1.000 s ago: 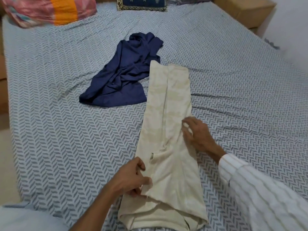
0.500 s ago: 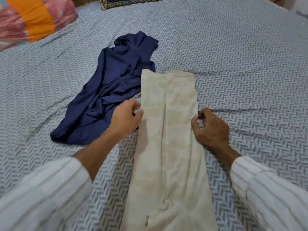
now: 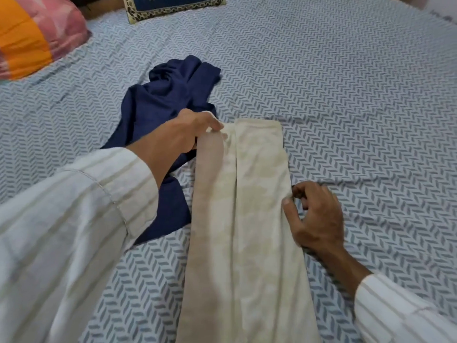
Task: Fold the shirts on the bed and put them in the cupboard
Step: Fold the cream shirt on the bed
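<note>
Sliding left hand (image 3: 195, 129) up to top corner of cream shirt (image 3: 252, 219), fingers now pinching it; right hand (image 3: 314, 216) pinches right edge mid-strip. Shirt flat on bed (image 3: 371, 107); we judge crosswise fold next.

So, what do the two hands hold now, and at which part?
The left hand grips the cream shirt at its far left corner. The right hand pinches its right edge, midway along.
</note>
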